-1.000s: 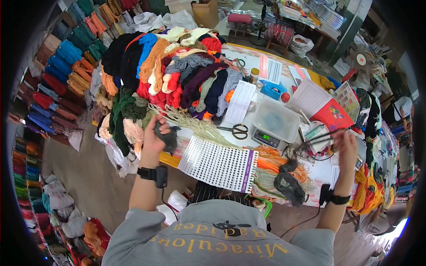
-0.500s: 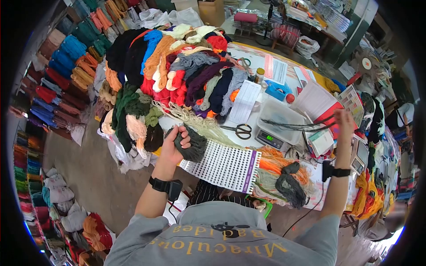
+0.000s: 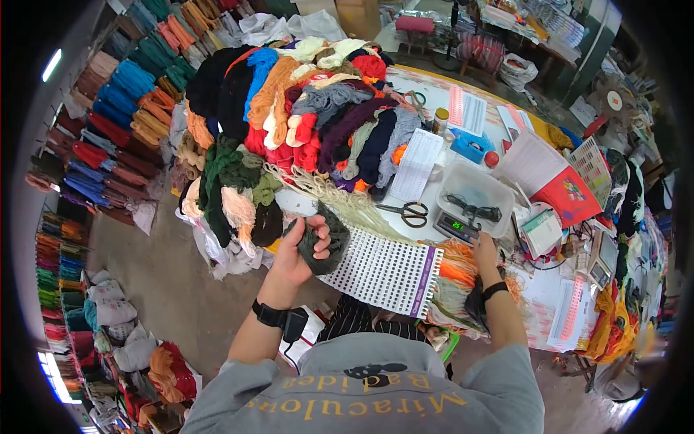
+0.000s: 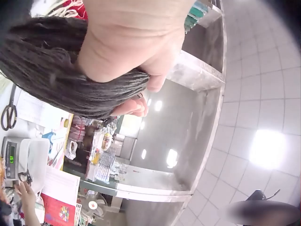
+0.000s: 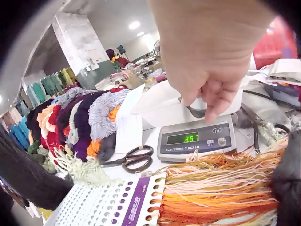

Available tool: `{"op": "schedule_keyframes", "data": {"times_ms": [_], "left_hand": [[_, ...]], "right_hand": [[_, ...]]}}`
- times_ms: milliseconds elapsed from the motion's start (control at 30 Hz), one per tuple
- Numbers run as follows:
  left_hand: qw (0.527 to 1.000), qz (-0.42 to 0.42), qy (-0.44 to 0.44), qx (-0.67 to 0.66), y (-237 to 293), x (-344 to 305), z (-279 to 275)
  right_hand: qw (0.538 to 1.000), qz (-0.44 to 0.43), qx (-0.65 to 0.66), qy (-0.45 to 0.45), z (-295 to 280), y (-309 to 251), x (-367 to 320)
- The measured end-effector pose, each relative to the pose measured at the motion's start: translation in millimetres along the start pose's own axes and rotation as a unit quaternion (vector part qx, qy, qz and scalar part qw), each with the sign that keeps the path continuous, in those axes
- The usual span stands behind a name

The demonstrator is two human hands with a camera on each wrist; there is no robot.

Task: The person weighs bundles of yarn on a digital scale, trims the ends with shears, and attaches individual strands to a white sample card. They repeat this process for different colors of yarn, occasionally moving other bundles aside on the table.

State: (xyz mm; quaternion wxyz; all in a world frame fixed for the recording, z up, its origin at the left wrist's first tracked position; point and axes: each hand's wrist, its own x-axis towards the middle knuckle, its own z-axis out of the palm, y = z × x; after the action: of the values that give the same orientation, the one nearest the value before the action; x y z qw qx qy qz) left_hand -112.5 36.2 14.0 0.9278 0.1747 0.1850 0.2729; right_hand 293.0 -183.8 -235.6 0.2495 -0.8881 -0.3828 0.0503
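Observation:
In my left hand [image 3: 295, 253] I grip a thick dark grey skein of yarn [image 3: 330, 242], raised over the left end of a white punched card [image 3: 383, 271]. The left wrist view shows the dark skein [image 4: 51, 70] bulging out from my palm. My right hand [image 3: 488, 257] is at the front of a digital scale [image 3: 455, 227], its fingers curled close to the clear plastic tray [image 3: 506, 181] on top. Dark grey strands [image 3: 473, 210] lie in that tray. The right wrist view shows a dark bit [image 5: 196, 113] right below my right fingers [image 5: 214, 96]; I cannot tell whether they pinch it.
Black-handled scissors [image 3: 413, 214] lie left of the scale. A large heap of coloured yarn skeins [image 3: 318, 108] covers the table's left side. Orange and pale threads [image 3: 457, 271] hang from the card's right edge. An open red booklet [image 3: 571, 199] and a white printed sheet [image 3: 417, 163] lie around the scale.
My right hand has brought the dark strands leftward over the tray, where they lie, and dropped to the scale's front. The left hand with its skein has shifted right, over the card.

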Motion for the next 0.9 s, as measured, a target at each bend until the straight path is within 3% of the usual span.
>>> {"op": "schedule_keyframes", "data": {"times_ms": [67, 133, 167, 200, 233, 300, 333, 433, 467, 533, 767, 900], "left_hand": [[1.0, 0.002, 0.013, -0.014, -3.5, -1.2, 8.8], [0.998, -0.022, -0.051, -0.028, -7.9, 0.8, 17.7], [0.995, -0.033, -0.083, -0.034, -10.0, 2.5, 20.2], [0.985, -0.056, -0.148, -0.07, -13.5, 9.0, 12.5], [0.984, -0.056, -0.152, -0.072, -17.4, 11.9, 10.8], [0.996, -0.042, -0.068, 0.03, -26.3, 17.3, 13.0], [0.995, -0.024, -0.07, 0.061, -30.0, 20.4, 17.1], [0.992, -0.04, -0.099, 0.06, -34.2, 28.9, 9.9], [0.995, -0.043, -0.062, 0.064, -35.5, 28.9, 8.3], [0.996, -0.048, -0.049, 0.06, -37.3, 30.1, 11.8], [0.998, -0.034, -0.026, 0.042, -37.3, 28.5, 12.7], [0.999, -0.015, 0.014, 0.041, -37.2, 19.9, 12.0]], "right_hand": [[0.999, -0.018, 0.021, 0.034, -11.6, 2.7, -15.1], [0.997, -0.039, -0.002, -0.065, -23.1, 6.5, -29.5], [0.997, -0.039, -0.007, -0.063, -26.1, 6.6, -36.8], [0.99, -0.001, 0.021, -0.142, -27.3, 5.4, -44.5], [0.974, 0.037, 0.051, -0.219, -26.8, 10.1, -51.0], [0.966, 0.024, 0.065, -0.249, -21.6, 18.7, -61.8], [0.956, 0.01, 0.083, -0.281, -18.3, 23.8, -64.5], [0.952, 0.012, 0.075, -0.296, -22.4, 24.3, -66.6], [0.952, 0.015, 0.078, -0.294, -25.0, 21.6, -66.7], [0.938, 0.102, 0.166, -0.288, -26.0, 19.1, -63.9], [0.942, 0.079, 0.221, -0.241, 7.2, 24.0, -36.0], [0.944, 0.111, 0.191, -0.245, 14.0, 10.0, -15.5]]}}
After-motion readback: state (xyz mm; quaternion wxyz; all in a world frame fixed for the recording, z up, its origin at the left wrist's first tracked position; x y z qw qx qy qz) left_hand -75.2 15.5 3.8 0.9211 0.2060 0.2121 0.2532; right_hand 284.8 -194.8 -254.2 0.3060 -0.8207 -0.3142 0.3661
